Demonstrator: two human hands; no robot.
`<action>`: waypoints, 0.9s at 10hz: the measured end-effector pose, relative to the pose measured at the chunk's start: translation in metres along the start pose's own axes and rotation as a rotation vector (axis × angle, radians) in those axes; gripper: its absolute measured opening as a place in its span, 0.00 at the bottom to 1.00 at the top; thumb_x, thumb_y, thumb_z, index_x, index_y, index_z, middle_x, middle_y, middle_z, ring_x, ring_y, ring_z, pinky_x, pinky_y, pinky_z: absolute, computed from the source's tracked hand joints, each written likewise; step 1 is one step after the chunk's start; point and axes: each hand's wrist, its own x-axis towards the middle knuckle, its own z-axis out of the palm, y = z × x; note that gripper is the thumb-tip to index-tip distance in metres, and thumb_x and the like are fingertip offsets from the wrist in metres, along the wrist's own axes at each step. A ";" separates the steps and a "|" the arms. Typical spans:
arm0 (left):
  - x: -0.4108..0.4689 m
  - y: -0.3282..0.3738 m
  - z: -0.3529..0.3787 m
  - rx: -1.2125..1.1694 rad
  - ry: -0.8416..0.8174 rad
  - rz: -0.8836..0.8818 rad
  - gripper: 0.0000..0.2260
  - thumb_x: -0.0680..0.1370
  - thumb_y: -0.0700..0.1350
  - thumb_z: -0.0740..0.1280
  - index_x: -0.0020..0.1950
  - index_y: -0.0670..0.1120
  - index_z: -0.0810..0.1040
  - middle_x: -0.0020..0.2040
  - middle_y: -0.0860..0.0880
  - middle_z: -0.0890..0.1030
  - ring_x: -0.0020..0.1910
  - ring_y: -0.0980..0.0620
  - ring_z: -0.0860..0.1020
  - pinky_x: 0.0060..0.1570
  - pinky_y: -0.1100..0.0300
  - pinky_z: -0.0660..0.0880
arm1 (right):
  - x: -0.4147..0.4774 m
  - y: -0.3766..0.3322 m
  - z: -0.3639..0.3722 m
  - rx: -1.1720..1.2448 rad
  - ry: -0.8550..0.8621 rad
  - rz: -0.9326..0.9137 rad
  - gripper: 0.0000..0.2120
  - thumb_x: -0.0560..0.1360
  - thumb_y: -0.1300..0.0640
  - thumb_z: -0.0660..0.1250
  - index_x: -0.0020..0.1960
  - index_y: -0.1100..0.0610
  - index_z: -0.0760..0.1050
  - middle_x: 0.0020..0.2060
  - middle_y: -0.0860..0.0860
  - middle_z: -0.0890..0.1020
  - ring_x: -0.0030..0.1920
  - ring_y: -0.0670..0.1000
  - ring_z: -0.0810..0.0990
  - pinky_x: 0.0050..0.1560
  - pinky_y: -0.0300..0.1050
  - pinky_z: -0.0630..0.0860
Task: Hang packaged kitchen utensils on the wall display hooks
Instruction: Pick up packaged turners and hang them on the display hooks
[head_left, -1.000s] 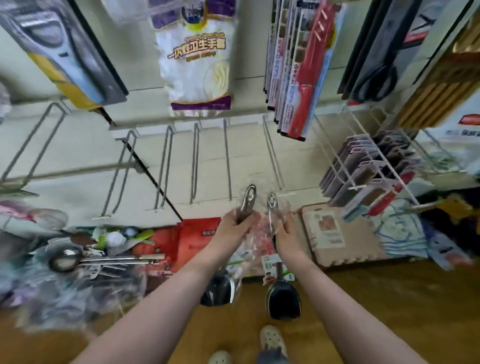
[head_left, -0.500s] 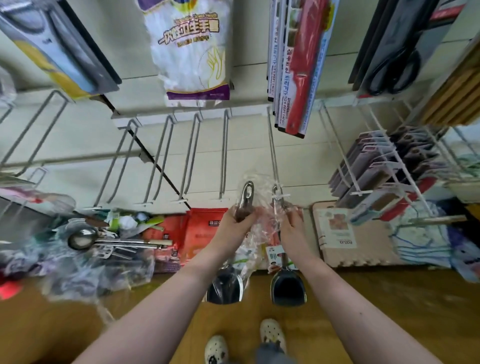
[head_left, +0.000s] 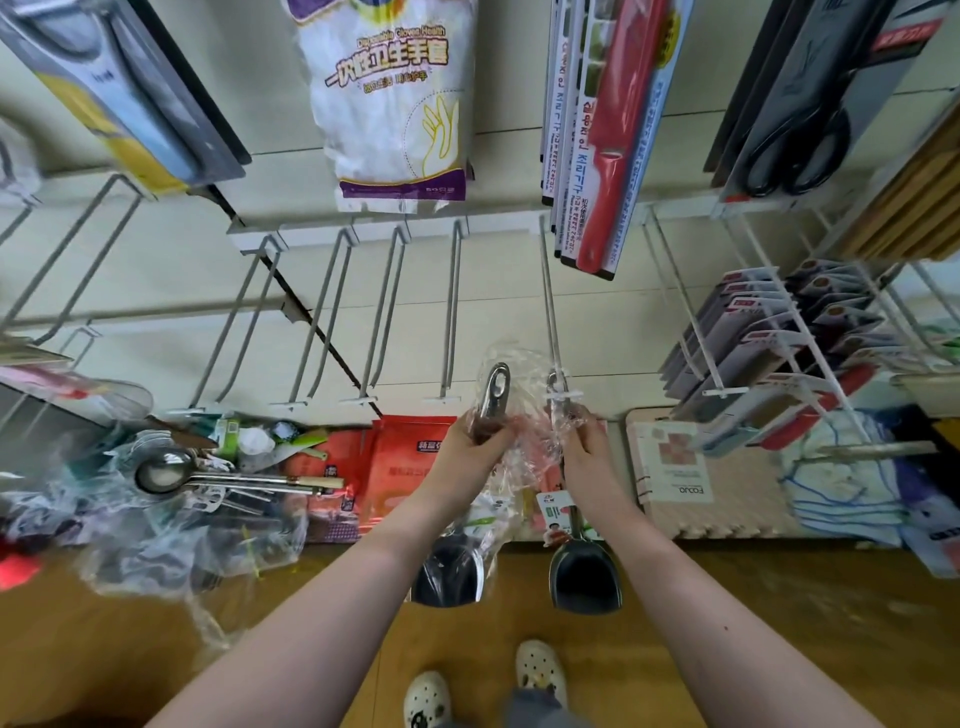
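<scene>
**Two packaged scoops at the hook row**

Left hand (head_left: 470, 449) — fingers curled round the handle of a plastic-wrapped metal scoop (head_left: 449, 571), held upright just left of the hook tip. Right hand (head_left: 587, 452) — fingers pinching the wrapped handle of a second scoop (head_left: 584, 577), whose top end meets the tip of a wall hook (head_left: 548, 312). Both blades hang above the wooden floor (head_left: 779, 623).
</scene>
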 end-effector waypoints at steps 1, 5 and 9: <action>0.000 0.001 0.000 -0.006 -0.002 0.020 0.09 0.79 0.46 0.66 0.42 0.42 0.76 0.26 0.54 0.63 0.24 0.59 0.62 0.27 0.70 0.63 | 0.002 0.001 0.000 -0.013 -0.002 -0.006 0.16 0.83 0.57 0.51 0.69 0.55 0.65 0.45 0.35 0.68 0.49 0.41 0.70 0.51 0.32 0.63; 0.004 0.003 -0.001 -0.041 0.007 0.019 0.11 0.79 0.46 0.65 0.42 0.39 0.75 0.27 0.52 0.63 0.24 0.57 0.60 0.27 0.70 0.63 | 0.032 0.012 0.002 -0.055 0.007 -0.020 0.14 0.83 0.58 0.50 0.64 0.59 0.67 0.43 0.48 0.75 0.40 0.48 0.74 0.43 0.41 0.71; 0.054 -0.009 0.003 -0.113 0.076 -0.024 0.13 0.77 0.39 0.65 0.34 0.47 0.67 0.25 0.58 0.66 0.24 0.61 0.65 0.28 0.70 0.65 | 0.135 0.012 0.015 0.051 0.023 -0.062 0.14 0.81 0.55 0.56 0.61 0.63 0.70 0.43 0.51 0.78 0.42 0.50 0.77 0.49 0.48 0.75</action>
